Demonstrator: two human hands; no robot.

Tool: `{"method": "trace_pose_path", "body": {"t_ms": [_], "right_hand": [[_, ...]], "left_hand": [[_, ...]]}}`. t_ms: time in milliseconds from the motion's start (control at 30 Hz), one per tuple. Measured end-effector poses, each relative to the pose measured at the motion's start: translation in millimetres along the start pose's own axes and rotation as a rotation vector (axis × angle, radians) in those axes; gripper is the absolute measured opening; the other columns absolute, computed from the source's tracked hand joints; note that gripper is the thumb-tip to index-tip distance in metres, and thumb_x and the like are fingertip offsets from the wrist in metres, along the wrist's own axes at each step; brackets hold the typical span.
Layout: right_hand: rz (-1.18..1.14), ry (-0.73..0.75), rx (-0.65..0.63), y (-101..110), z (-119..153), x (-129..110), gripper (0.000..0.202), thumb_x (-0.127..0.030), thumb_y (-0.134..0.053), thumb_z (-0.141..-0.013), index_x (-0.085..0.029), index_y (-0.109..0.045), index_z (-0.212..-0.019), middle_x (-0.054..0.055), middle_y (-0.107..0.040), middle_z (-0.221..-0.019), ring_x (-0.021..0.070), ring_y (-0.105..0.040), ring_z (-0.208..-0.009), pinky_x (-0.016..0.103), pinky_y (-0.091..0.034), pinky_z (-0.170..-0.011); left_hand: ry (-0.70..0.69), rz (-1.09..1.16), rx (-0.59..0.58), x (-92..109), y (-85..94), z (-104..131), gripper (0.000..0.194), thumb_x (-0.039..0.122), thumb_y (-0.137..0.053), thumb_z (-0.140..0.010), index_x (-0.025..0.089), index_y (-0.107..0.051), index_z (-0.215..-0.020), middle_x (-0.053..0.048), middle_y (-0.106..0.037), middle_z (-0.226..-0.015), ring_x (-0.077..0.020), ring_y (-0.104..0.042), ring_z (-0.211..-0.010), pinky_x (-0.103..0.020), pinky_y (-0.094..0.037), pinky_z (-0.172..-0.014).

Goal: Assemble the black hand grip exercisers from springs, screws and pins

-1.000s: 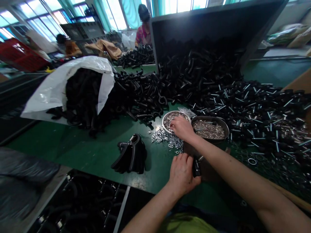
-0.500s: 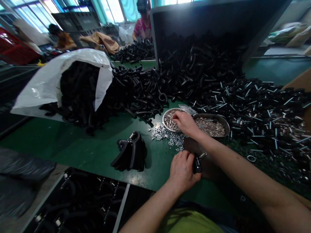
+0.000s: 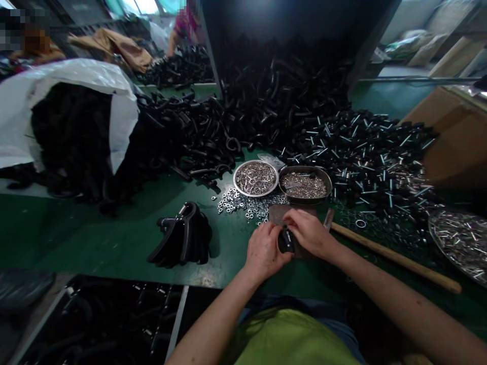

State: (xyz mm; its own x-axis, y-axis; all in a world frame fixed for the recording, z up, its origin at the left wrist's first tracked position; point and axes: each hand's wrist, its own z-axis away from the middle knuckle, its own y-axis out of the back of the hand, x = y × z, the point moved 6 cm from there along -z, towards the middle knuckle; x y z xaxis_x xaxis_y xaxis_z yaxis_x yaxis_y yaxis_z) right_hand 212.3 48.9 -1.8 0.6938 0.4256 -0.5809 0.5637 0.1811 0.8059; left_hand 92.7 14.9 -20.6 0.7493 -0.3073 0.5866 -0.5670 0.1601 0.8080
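My left hand (image 3: pixel 266 249) is wrapped round a black clamp-like plastic part (image 3: pixel 286 240), holding it at the near edge of a dark metal plate (image 3: pixel 277 214). On the other side of that part is my right hand (image 3: pixel 310 232), its thumb and fingers pinched together at the part's top. Whatever is between those fingertips is too small to make out. Behind the hands, loose nuts (image 3: pixel 247 205) lie scattered before a round bowl (image 3: pixel 255 194) of small metal pins and an oval tin (image 3: pixel 329 183) of small metal pieces.
Several black curved parts (image 3: pixel 186 235) stand nested at left. A hammer (image 3: pixel 395 257) lies to the right, beside a tray of metal pins (image 3: pixel 462 243). Black knobs with metal studs (image 3: pixel 365 152) and a cardboard box (image 3: pixel 449 137) are behind. A white bag (image 3: pixel 124 119) spills parts; a co-worker (image 3: pixel 186 25) is beyond.
My right hand has come back from the bowl of pins to the black part in my left hand. The view has shifted right, showing the hammer and the tray of pins.
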Motion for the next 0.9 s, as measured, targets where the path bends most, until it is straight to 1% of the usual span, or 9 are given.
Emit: {"method": "trace_pose_path", "body": {"t_ms": [100,233,367,433,500,567,633,767,900], "right_hand": [[0.098,0.057,-0.009,-1.7,1.0,-8.6,0.022,-0.006,-0.046,-0.079,-0.017,-0.054,-0.097,0.006,-0.06,-0.085,0.0193,-0.054,-0.083,0.031,-0.044,-0.072],[0.311,0.212,-0.036,-11.6,12.4,-24.0,0.008,-0.015,-0.053,-0.08,-0.015,-0.057,-0.087,0.009,-0.059,-0.081,0.0227,-0.052,-0.081,0.033,-0.043,-0.068],[0.262,0.222,-0.029,-4.8,13.5,-22.8,0.013,-0.019,-0.048,-0.087,-0.017,-0.061,-0.086,0.006,-0.061,-0.077,0.019,-0.053,-0.077,0.03,-0.044,-0.068],[0.217,0.166,-0.078,8.3,1.8,-12.7,0.015,-0.021,-0.048,-0.088,-0.02,-0.063,-0.091,0.004,-0.064,-0.081,0.0162,-0.056,-0.08,0.027,-0.044,-0.071],[0.269,0.03,-0.091,28.1,-17.8,8.0,0.019,-0.022,-0.048,-0.088,-0.022,-0.065,-0.095,0.003,-0.067,-0.089,0.0149,-0.058,-0.086,0.026,-0.043,-0.076],[0.382,-0.135,-0.054,49.5,-39.4,34.8,0.02,-0.021,-0.048,-0.088,-0.021,-0.067,-0.094,0.005,-0.068,-0.095,0.0172,-0.058,-0.094,0.028,-0.042,-0.079],[0.439,-0.213,-0.072,59.5,-58.3,57.9,0.018,-0.019,-0.054,-0.082,-0.02,-0.07,-0.091,0.007,-0.069,-0.095,0.0202,-0.059,-0.095,0.029,-0.042,-0.078],[0.478,-0.28,-0.171,53.7,-78.0,87.4,0.015,-0.02,-0.065,-0.072,-0.021,-0.072,-0.085,0.007,-0.07,-0.089,0.0219,-0.063,-0.087,0.027,-0.042,-0.071],[0.493,-0.302,-0.198,47.1,-79.0,96.0,0.01,-0.025,-0.066,-0.071,-0.02,-0.071,-0.078,0.008,-0.07,-0.088,0.0238,-0.064,-0.087,0.028,-0.042,-0.07]], "left_hand": [[-0.009,-0.008,0.0,0.0,-0.3,0.2,0.046,0.035,-0.073,-0.062,0.023,-0.056,-0.104,-0.006,-0.055,-0.102,-0.0252,-0.05,-0.097,-0.038,-0.041,-0.085],[-0.035,-0.036,0.003,0.2,-2.1,2.2,0.047,0.049,-0.07,-0.066,0.021,-0.055,-0.101,-0.007,-0.055,-0.103,-0.0253,-0.05,-0.097,-0.039,-0.041,-0.085],[-0.073,-0.077,0.033,3.3,-2.3,4.7,0.052,0.057,-0.059,-0.073,0.019,-0.053,-0.108,-0.01,-0.055,-0.105,-0.0261,-0.05,-0.097,-0.04,-0.04,-0.085],[-0.089,-0.105,0.036,5.7,-2.2,5.2,0.055,0.055,-0.058,-0.076,0.019,-0.05,-0.117,-0.01,-0.055,-0.105,-0.0262,-0.05,-0.097,-0.04,-0.041,-0.085],[-0.118,-0.138,0.016,8.6,-3.1,5.2,0.057,0.051,-0.059,-0.077,0.023,-0.046,-0.125,-0.009,-0.055,-0.105,-0.0258,-0.049,-0.096,-0.039,-0.041,-0.082],[-0.149,-0.165,-0.004,10.6,-4.2,5.3,0.053,0.047,-0.059,-0.079,0.029,-0.047,-0.127,-0.008,-0.055,-0.105,-0.0252,-0.049,-0.096,-0.038,-0.042,-0.079],[-0.162,-0.171,-0.007,10.6,-4.9,5.6,0.048,0.045,-0.059,-0.079,0.03,-0.051,-0.124,-0.007,-0.054,-0.106,-0.0247,-0.049,-0.096,-0.038,-0.042,-0.079],[-0.156,-0.153,0.015,8.0,-5.7,6.4,0.052,0.045,-0.061,-0.077,0.032,-0.049,-0.126,-0.007,-0.053,-0.109,-0.0238,-0.049,-0.097,-0.037,-0.042,-0.08],[-0.128,-0.147,0.017,6.6,-6.4,6.3,0.063,0.044,-0.064,-0.076,0.033,-0.04,-0.134,-0.006,-0.053,-0.109,-0.0234,-0.049,-0.097,-0.038,-0.042,-0.082]]}}
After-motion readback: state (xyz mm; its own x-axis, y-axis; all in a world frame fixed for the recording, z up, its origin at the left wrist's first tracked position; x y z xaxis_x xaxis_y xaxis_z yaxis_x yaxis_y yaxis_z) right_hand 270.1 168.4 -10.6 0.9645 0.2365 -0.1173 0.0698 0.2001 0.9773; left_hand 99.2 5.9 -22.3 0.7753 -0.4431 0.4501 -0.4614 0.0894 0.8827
